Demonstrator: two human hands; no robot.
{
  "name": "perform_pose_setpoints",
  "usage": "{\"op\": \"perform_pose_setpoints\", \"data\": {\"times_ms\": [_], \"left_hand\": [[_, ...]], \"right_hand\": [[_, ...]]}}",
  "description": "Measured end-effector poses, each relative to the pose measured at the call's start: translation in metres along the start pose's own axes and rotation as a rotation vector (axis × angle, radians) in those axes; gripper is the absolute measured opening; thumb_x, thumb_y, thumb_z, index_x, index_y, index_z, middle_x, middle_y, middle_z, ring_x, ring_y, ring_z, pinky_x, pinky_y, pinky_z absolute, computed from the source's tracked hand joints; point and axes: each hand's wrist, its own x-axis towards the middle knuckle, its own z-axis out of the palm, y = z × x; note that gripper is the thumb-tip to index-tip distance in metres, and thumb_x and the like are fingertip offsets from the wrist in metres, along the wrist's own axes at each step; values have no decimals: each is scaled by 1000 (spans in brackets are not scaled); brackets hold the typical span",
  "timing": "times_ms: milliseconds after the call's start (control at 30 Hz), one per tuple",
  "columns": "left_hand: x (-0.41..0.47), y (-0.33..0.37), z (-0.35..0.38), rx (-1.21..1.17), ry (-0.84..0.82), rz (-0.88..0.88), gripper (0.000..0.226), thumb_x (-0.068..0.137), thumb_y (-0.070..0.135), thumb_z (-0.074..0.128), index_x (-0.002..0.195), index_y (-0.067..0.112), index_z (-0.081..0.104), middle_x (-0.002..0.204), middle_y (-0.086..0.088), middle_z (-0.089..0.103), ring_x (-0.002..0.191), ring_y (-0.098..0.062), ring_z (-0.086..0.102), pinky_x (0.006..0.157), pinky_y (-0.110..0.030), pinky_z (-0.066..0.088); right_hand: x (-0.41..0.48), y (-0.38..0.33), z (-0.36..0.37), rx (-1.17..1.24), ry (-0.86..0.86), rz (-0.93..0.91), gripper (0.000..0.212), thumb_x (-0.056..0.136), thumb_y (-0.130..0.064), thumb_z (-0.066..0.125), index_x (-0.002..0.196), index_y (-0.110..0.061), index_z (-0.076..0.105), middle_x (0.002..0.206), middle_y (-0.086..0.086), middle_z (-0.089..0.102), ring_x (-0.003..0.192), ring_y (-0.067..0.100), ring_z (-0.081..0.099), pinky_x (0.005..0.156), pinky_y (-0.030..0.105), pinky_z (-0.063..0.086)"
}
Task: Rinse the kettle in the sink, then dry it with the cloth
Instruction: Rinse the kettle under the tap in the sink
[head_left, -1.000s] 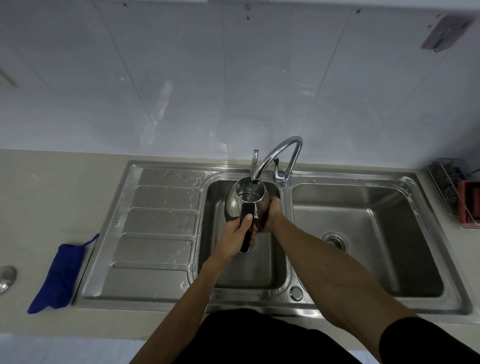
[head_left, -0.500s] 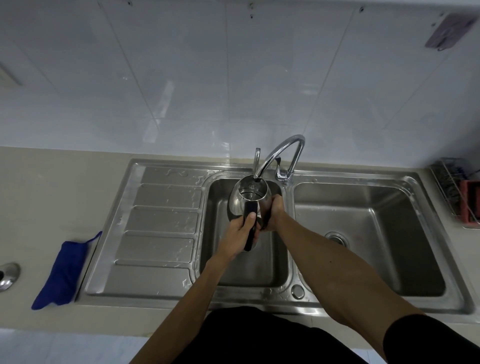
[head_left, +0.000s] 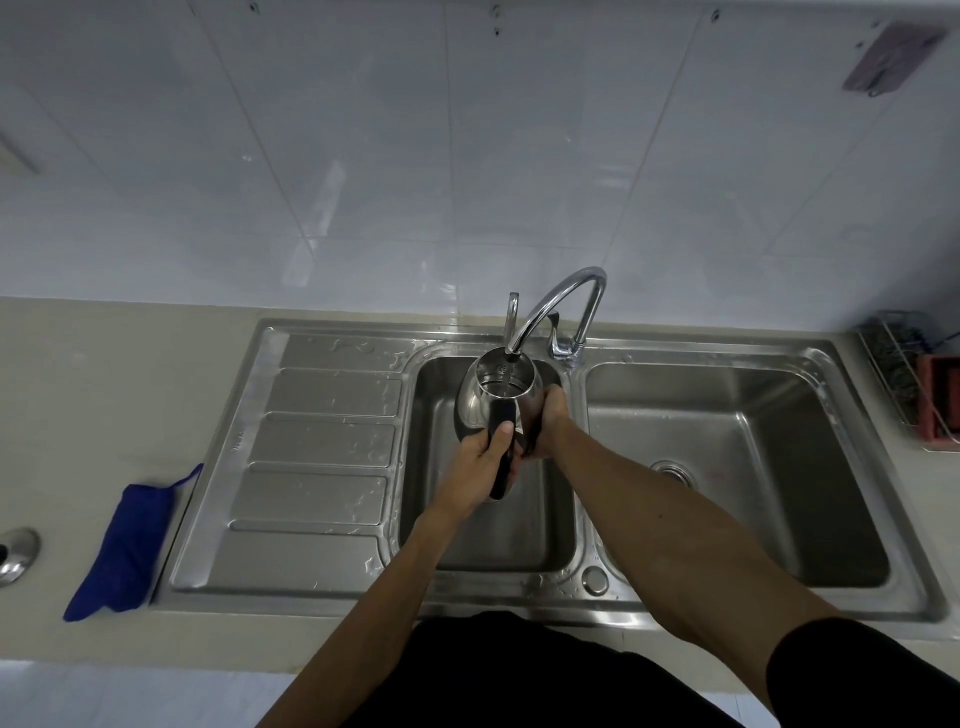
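Holding the black handle, the left hand (head_left: 485, 457) was closed around it, and the right hand (head_left: 549, 415) was pressed on the side of the shiny steel kettle (head_left: 480, 405), which hung over the left basin of the stainless double sink (head_left: 737, 364), its open mouth under the curved chrome tap (head_left: 561, 301). To rinse well, I judged the kettle should stay level while filling, then be swirled and tipped out. The folded blue cloth (head_left: 127, 540) lay on the beige desk (head_left: 104, 389), well apart to the left. No brand or writing could be read.
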Motion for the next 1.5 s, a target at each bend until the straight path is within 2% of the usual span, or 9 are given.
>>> {"op": "perform_pose_setpoints", "data": {"times_ms": [300,500,633,800,967,1133,1333,1500], "left_hand": [[1,2,-1,11,-7,0,54,106,36,43,96,-15,59,74,-17,61,68,-28,59,64,-30,52],[1,-1,-1,5,-8,-7,55,106,37,43,97,-14,59,75,-18,61,69,-29,58,64,-30,52],[1,-2,0,0,-11,-8,55,106,36,43,98,-16,58,75,-19,60,69,-29,58,63,-29,52],[1,-3,-1,-3,-15,-6,55,106,37,43,97,-16,58,73,-17,60,67,-30,57,64,-33,51],[1,-2,-2,-8,-20,-9,55,106,36,43,97,-17,58,70,-15,59,64,-28,57,60,-29,51],[3,-4,-3,-15,-20,-17,55,106,36,44,98,-16,59,67,-10,60,63,-25,58,60,-28,52],[3,-5,-3,0,-17,-14,55,106,37,43,97,-15,59,67,-11,61,65,-28,57,61,-29,51],[3,-5,-5,18,-27,-17,54,106,37,43,97,-14,59,68,-9,62,65,-27,59,63,-31,53]], "right_hand": [[-4,-2,1,-5,3,-5,56,86,-55,36,99,-11,69,94,14,67,90,29,60,69,38,47],[-4,-2,1,-31,6,4,59,86,-57,36,105,-12,69,99,14,67,92,29,60,69,38,47],[-6,-1,0,-35,-2,13,56,87,-57,36,97,-12,67,94,14,65,88,29,58,69,37,46],[-4,2,-2,-29,-8,20,61,85,-59,36,104,-10,68,102,15,66,94,30,59,73,38,48],[-9,1,0,-37,-17,24,58,87,-59,34,93,-11,65,90,13,64,84,28,57,68,36,46],[-9,2,-1,-36,-24,37,63,87,-60,35,103,-8,67,101,16,65,91,30,58,70,39,48],[-13,2,0,-34,-21,41,59,87,-59,36,97,-9,66,93,14,65,86,29,59,71,38,48],[-13,2,1,-44,-11,35,60,89,-59,35,102,-10,66,94,14,64,85,28,58,68,37,47]]}}
